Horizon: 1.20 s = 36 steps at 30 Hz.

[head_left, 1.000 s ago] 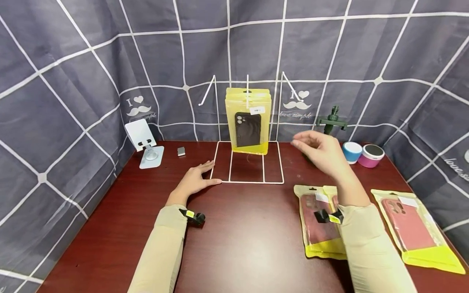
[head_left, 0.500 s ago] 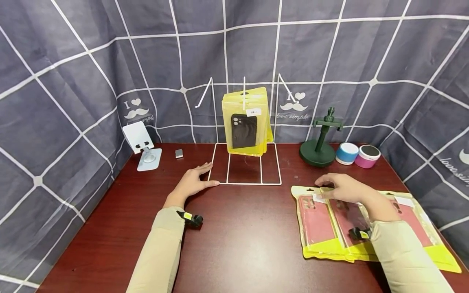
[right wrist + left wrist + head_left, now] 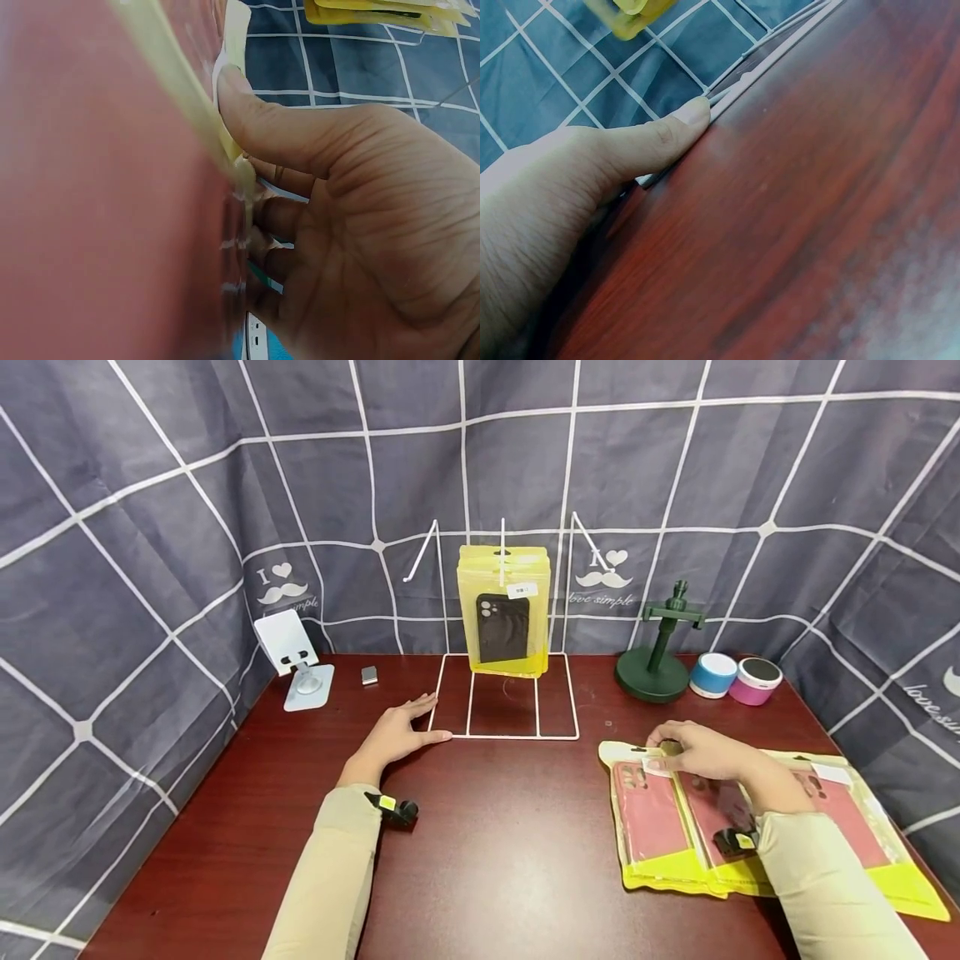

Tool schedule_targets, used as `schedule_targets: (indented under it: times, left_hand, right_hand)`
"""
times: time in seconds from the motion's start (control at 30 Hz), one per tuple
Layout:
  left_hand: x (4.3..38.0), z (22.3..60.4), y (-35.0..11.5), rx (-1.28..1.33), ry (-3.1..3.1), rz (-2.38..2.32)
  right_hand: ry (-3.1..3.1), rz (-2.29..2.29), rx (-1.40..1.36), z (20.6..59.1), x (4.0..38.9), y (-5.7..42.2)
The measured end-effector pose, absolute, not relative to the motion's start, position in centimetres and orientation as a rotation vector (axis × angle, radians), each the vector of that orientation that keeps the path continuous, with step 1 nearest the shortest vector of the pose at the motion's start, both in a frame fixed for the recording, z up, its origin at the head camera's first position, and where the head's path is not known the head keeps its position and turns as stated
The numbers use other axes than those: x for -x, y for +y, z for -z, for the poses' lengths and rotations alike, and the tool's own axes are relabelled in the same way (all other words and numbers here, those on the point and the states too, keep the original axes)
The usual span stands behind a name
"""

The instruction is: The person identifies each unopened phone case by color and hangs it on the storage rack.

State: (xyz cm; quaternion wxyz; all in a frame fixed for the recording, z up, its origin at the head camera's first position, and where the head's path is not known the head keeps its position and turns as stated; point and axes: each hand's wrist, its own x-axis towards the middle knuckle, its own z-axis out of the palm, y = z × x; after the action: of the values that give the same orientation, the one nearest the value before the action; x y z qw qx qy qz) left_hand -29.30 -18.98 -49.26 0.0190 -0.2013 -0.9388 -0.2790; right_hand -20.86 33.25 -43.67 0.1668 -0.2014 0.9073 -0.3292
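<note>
I had the right hand (image 3: pixel 705 753) grasping at the top edge where the left pink package (image 3: pixel 651 814) met the middle pink package (image 3: pixel 722 818), its thumb pressed on a white label (image 3: pixel 217 71) and its fingers curled around the far side. Whether it held one bag or both (the wrist camera showed them almost edge-on) I could not tell. Both lay on the right part of the dark red table (image 3: pixel 510 860), with the right pink package (image 3: pixel 855 822) just beyond them, partly hidden by a beige sleeve.

The left hand (image 3: pixel 393 735) gripped nothing: I saw its fingers and thumb relaxed and spread, touching the front left corner of a white wire rack (image 3: pixel 517 737). On the rack's middle prong hung several yellow packages (image 3: pixel 540 643), the front one showing a black phone case.

Farther out, I could see a dark green stand (image 3: pixel 652 675) behind the pink packages, and just beside it a blue speaker (image 3: pixel 713 675) and a pink speaker (image 3: pixel 753 683). At the table's far left stood a white phone holder (image 3: pixel 283 639), near a small metallic block (image 3: pixel 369 676). A grey checked curtain (image 3: pixel 517 460) backed everything.
</note>
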Motion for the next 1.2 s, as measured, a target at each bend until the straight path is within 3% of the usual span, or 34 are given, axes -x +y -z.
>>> schedule_targets:
  times: [0.57, 0.93, 1.2]
  left_hand:
    - [29.1, 49.0, -18.9, 0.618, -2.920, 0.870]
    - [29.4, 49.0, -18.7, 0.646, -2.900, 0.871]
    - [29.3, 49.1, -18.9, 0.638, -2.920, 0.860]
  right_hand:
    - [2.818, 0.936, 0.642, 44.0, 21.3, 33.2]
    - [2.642, 0.925, 0.682, 43.4, 21.0, 33.7]
    - [2.911, 1.025, 0.758, 43.0, 20.9, 32.2]
